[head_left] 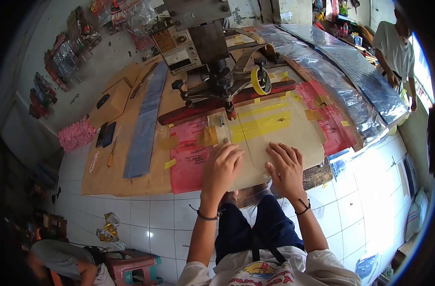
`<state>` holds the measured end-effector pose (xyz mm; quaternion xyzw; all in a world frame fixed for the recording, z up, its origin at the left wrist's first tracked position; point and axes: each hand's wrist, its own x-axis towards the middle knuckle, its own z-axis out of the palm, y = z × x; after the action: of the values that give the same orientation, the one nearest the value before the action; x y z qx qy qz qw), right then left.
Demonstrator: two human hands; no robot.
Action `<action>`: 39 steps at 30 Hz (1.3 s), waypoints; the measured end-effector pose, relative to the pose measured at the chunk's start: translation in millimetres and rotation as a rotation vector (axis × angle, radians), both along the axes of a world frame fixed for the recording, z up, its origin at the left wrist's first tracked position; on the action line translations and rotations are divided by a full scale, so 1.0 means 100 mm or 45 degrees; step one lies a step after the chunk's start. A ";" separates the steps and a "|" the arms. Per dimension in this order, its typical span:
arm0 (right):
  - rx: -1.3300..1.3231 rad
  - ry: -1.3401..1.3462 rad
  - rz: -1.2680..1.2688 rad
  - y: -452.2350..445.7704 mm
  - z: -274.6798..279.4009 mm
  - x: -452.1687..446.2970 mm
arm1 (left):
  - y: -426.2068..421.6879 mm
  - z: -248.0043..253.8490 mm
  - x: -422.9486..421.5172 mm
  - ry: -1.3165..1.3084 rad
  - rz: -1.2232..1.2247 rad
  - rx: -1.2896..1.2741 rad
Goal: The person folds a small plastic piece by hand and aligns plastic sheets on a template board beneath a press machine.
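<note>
My left hand (pixel 224 164) rests on the front of a beige board (pixel 258 164), its fingers slightly bent and apart. Just beyond its fingertips lies a narrow pale strip with a small metal piece (pixel 223 121). My right hand (pixel 286 166) lies flat on the same board, fingers stretched and spread. Yellow tape (pixel 262 126) crosses the board in bands between and beyond my hands. Red sheets (pixel 189 152) marked with dark strokes flank the board. Above its far part hangs a press head (pixel 222 81) with a long red bar (pixel 179 114). Neither hand holds anything I can see.
A roll of yellow tape (pixel 261 81) hangs on the press. Leftward on the wooden table (pixel 107 183) are a blue-grey strip (pixel 146 124), phones (pixel 108 134) and a screwdriver (pixel 111 155). Plastic sheets (pixel 336 71) cover the right side. One person (pixel 394 52) stands right; another (pixel 60 257) is lower left.
</note>
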<state>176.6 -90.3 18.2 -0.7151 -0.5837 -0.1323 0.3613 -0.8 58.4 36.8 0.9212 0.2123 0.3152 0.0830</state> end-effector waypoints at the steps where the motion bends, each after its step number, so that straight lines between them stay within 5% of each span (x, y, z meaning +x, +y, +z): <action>1: -0.010 -0.003 0.009 -0.01 0.00 0.00 | -0.06 -0.01 0.01 0.009 0.007 -0.016; 10: -0.068 -0.020 0.040 -0.03 0.01 0.02 | -0.78 -0.30 -0.08 0.082 0.216 0.039; 39: -0.049 -0.068 0.039 -0.04 -0.11 0.04 | -0.67 -0.86 -0.04 -0.123 0.376 0.261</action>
<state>180.2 -94.1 6.9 -0.7091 -0.6064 -0.1345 0.3337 -4.3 -8.2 -48.8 0.8675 0.3078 0.3878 -0.0484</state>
